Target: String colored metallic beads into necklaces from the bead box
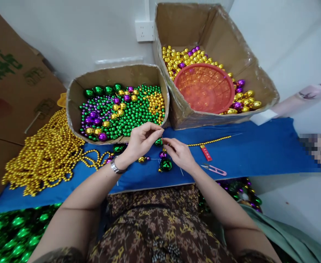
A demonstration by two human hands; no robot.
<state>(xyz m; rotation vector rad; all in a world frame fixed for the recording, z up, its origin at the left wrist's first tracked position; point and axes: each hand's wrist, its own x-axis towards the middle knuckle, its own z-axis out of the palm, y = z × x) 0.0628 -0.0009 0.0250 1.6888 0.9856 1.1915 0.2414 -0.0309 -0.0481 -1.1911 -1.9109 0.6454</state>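
My left hand (143, 140), with a watch at the wrist, is raised over the blue cloth (259, 146), thumb and forefinger pinched together. What lies in the pinch is too small to make out. Just below and to the right, my right hand (180, 153) has its fingers closed around something hidden, beside a small cluster of beads. A green bead (158, 141) shows between the hands. Under them are a purple bead (163, 155) and a larger green bead (165, 165). White thread runs left to a gold bead (142, 159).
Left stands a box (72, 128) of green, purple and gold beads, beside heaped gold bead strands (48, 153). A taller box (187, 117) holds more beads and a red basket (204, 106). Pink thread snips (215, 169), a red tag (206, 153) and a gold bead strand (209, 141) lie right.
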